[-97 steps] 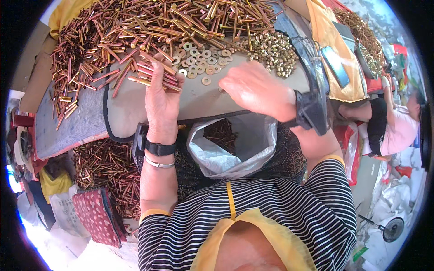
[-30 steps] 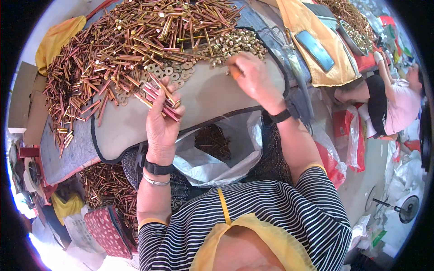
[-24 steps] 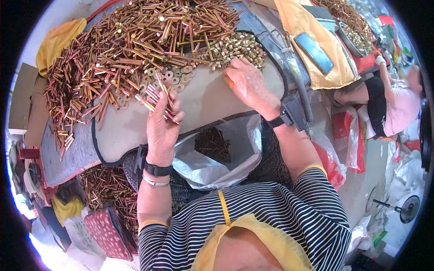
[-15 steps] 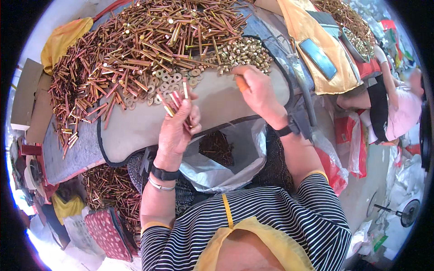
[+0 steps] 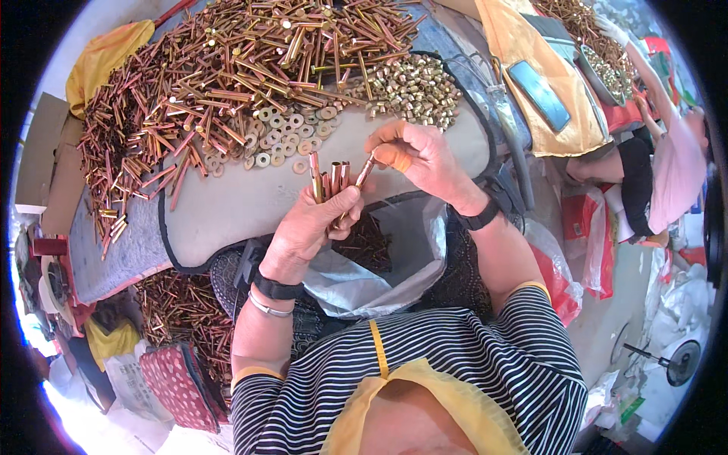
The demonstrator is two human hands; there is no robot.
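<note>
My left hand [image 5: 312, 226] grips a bundle of copper-coloured bolts [image 5: 327, 179], held upright above the table's near edge. My right hand [image 5: 415, 153] pinches one more bolt [image 5: 365, 172] and holds its tip against that bundle. Behind the hands lies a big heap of copper bolts [image 5: 227, 68], a patch of flat washers [image 5: 282, 136] and a pile of brass nuts [image 5: 413, 87]. An open clear plastic bag [image 5: 379, 258] with finished pieces in it hangs just below both hands, over my lap.
The grey padded table [image 5: 227, 208] ends right in front of me. More bolts lie in a pile on the floor at the left [image 5: 182, 311]. A yellow cloth with a phone [image 5: 540, 95] lies at the right. Another person [image 5: 660, 159] works at the far right.
My left hand lifted its bundle of bolts off the table toward me. My right hand left the nut pile and brought a single bolt to the bundle.
</note>
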